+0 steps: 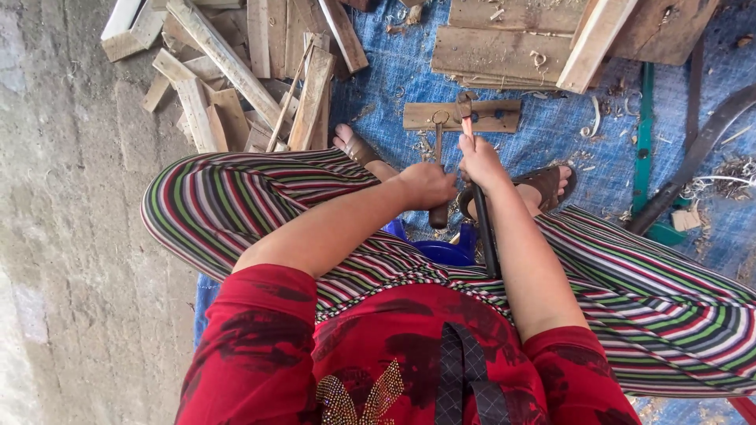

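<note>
Left hand (425, 186) closed on hammer (438, 157), right hand (482, 164) closed on pry bar (482, 212); both heads on small board (462, 116) just ahead. Nail-pulling underway, board not yet freed.

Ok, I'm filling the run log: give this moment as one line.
left hand: grips hammer | right hand: grips pry bar | both tool heads on wood block | blue tarp

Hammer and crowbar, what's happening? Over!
Left hand grips hammer. Right hand grips crowbar. Both tools on small wood block. Nothing in the way.
</note>
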